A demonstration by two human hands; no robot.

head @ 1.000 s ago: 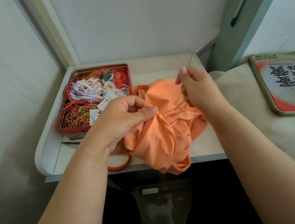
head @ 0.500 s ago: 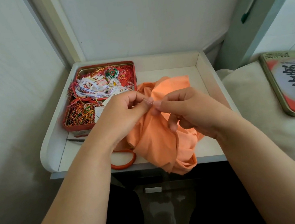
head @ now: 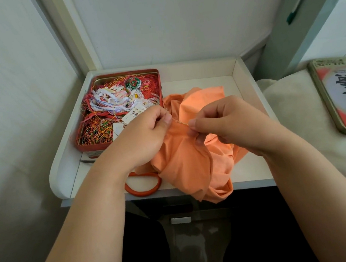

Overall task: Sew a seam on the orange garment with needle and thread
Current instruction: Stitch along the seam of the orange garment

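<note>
Orange garment point(head: 183, 151) is gripped by left hand point(head: 144, 138) | needle point(head: 181, 123) is pinched by right hand point(head: 228, 124) fingertips | tin lid point(head: 342, 97) lettering is Chinese, unread

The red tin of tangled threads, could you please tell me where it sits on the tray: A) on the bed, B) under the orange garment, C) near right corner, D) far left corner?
D: the red tin sits in the white tray's far left corner, left of the orange garment.
</note>
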